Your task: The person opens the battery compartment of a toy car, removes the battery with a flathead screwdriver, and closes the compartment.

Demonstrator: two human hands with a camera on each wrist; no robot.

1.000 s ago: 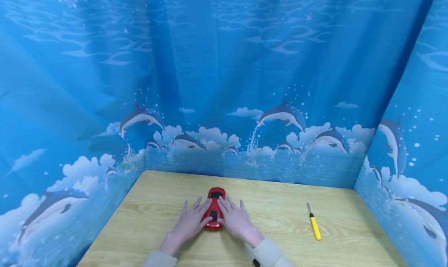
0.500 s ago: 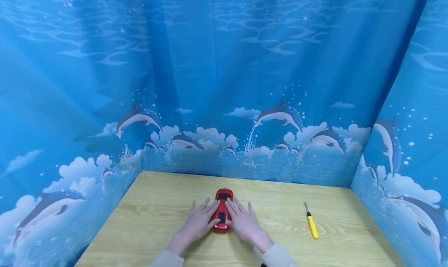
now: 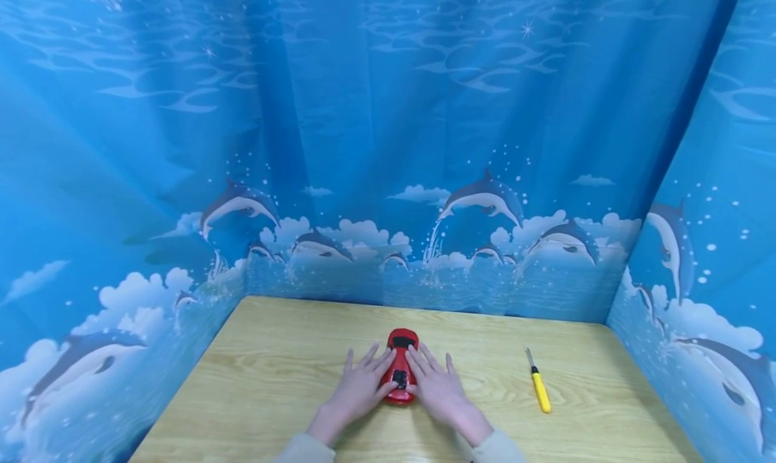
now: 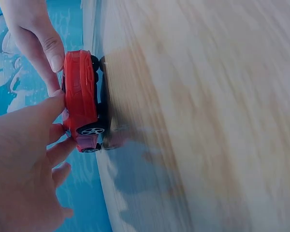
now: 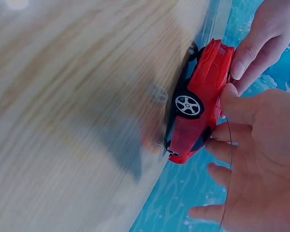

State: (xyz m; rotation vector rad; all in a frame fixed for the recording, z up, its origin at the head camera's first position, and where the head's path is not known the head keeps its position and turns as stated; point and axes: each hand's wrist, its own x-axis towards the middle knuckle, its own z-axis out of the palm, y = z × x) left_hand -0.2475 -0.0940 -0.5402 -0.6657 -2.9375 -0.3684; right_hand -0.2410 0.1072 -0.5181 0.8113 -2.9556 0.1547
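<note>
A red toy car [image 3: 401, 366] stands on its wheels on the wooden table, with dark windows and silver-spoked wheels [image 5: 188, 105]. My left hand [image 3: 358, 387] rests on its left side, and my right hand [image 3: 440, 387] lies on its right side. The fingers of both hands are mostly straight and spread, touching the upper body with thumbs near the rear. In the left wrist view, the car [image 4: 80, 87] appears sideways beside the left palm [image 4: 21, 159]. A thin dark line crosses the right palm [image 5: 266, 159] in the right wrist view.
To the right on the wooden table [image 3: 273, 368] lies a yellow-handled tool [image 3: 541, 390] with a thin metal shaft, perhaps a screwdriver. Blue curtains [image 3: 388, 146] printed with dolphins surround the table at the back and both sides.
Both hands and the red toy car have moved together to the right along the table. The fingers keep about the same pose on it. The head view has shifted slightly.
</note>
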